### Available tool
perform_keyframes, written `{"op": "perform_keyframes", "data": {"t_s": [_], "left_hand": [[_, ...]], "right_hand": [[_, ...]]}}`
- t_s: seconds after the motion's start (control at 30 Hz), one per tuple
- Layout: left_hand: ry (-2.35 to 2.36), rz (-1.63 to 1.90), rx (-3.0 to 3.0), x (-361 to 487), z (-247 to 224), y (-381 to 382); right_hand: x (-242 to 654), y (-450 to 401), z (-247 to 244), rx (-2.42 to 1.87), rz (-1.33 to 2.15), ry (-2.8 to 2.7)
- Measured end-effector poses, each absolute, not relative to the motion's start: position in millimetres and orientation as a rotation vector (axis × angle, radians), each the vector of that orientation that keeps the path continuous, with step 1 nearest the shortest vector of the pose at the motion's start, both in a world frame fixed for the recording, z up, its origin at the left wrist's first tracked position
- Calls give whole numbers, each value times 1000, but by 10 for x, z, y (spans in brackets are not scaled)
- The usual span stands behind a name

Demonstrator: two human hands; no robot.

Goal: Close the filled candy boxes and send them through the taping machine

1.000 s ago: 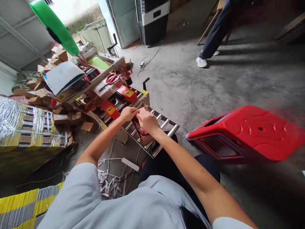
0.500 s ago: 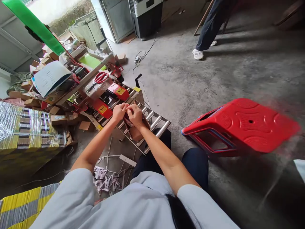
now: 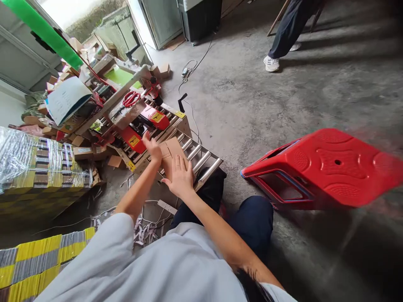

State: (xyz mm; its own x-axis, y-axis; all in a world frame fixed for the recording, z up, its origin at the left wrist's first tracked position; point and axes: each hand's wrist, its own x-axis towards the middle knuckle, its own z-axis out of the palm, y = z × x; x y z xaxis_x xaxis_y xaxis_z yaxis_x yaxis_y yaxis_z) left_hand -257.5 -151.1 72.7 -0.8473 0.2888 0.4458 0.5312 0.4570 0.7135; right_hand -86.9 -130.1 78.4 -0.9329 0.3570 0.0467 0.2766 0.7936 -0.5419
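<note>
A cardboard box (image 3: pixel 171 147) with its top flaps folded down sits on the metal roller conveyor (image 3: pixel 206 161) in front of me. My right hand (image 3: pixel 181 176) lies flat on the near part of the box, fingers stretched out. At the box's left side is my left hand (image 3: pixel 153 149), its fingers apart and slightly blurred; whether it touches the box I cannot tell. Just beyond the hands stands the sealing machine, with red guards (image 3: pixel 157 117) bearing yellow warning labels.
Red scissors (image 3: pixel 130 99) and a paper booklet (image 3: pixel 67 100) rest on the machine. To the right is a red plastic stool (image 3: pixel 336 163). Wrapped cardboard stacks (image 3: pixel 47 163) stand at left. A power strip (image 3: pixel 166 206) lies below the conveyor. Another person's legs (image 3: pixel 285 33) show at the back.
The box was open with both hands together over it; now its flaps are down. My right hand has flattened onto the top, and my left hand has moved off to the left.
</note>
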Motion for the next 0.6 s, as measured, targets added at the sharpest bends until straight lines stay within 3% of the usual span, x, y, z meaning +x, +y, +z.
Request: {"op": "perform_keyframes", "data": {"t_s": [0.1,0.2,0.27,0.37,0.6], "left_hand": [[-2624,-1185,-1037,-2113,679,-1880],[-2756,-675,-1626,-1666,630,-2130],[-2719,-411,-1708,-1560,615,-2130],[-2724,-234,-1586,-1854,610,-1955],[-2992,-150,-1208,-3709,1009,-1782]], "right_hand": [[-914,-1050,839,-184,1082,-2880],[-712,-507,845,175,1682,-2545],[-411,-127,759,-50,1959,-2137],[215,395,509,-535,1937,-1763],[1782,1208,-335,-1360,1857,-1598]]}}
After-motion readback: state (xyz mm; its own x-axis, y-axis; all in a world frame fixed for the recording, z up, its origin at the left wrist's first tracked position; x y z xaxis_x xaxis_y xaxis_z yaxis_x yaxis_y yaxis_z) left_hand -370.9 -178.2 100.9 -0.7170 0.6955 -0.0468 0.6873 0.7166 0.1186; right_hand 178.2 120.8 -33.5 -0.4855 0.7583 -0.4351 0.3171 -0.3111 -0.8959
